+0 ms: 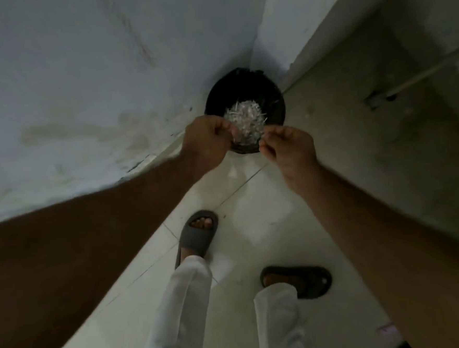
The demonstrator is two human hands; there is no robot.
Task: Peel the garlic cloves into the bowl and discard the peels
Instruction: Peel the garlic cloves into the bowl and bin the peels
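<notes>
One white wall (80, 75) fills the upper left, stained, meeting one pale tiled floor (253, 226) that runs diagonally through frame; a second white wall face (306, 13) forms the corner at top. One round black bin (271, 94) with a dark liner sits on the floor right in that corner, touching or nearly touching both walls. Bin interior is dark, contents can't be made out. Two bare forearms reach out from the bottom corners, one per side. Two legs in white trousers (183, 307) at the bottom centre. Two slippers: one grey slide (197, 238) on the left foot, one dark sandal (298, 280) on the right foot, both flat on the floor, well apart. Two hands held over the bin. Left hand (207, 140) fingers curled round the edge of a small dark holder (244, 147), only its lower rim visible, can't tell if it's a bowl or plate. On it one heap of whitish papery garlic peels (246, 123), pile blurred, individual pieces not countable, sitting directly above the bin opening. Right hand (286, 148) just beside the pile on its right side, fingers curled with thumb and fingertips pinched together at the pile's edge; what they pinch is too small to be sure of, looks like a scrap of peel. No garlic cloves identifiable. One small purplish thing (388, 328) on the floor at lower right, too blurred to name.
</notes>
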